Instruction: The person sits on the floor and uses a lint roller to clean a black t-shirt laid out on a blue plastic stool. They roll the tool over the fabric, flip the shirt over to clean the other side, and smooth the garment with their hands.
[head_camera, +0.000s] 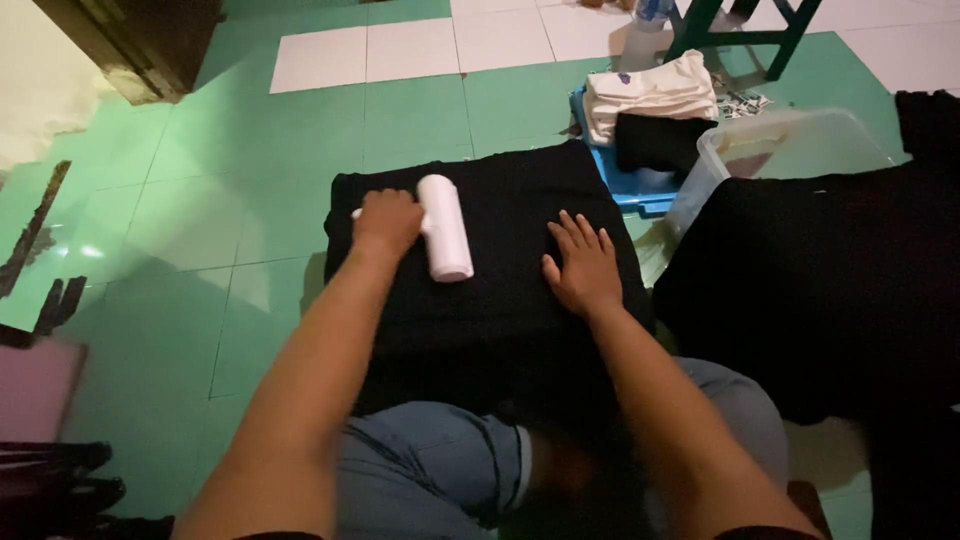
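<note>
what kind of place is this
Probably a home floor used for sorting clothes: green and white floor tiles, a black garment spread flat, folded clothes in a blue basket.

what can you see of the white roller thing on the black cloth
The lint roller is a white cylinder, smooth and paper-like, with a thin white handle poking out past the fist. It lies flat on the folded black cloth, its long axis running away from the person. The left hand closes around the handle at the roller's far end. The right hand rests flat on the cloth, apart from the roller.
</note>
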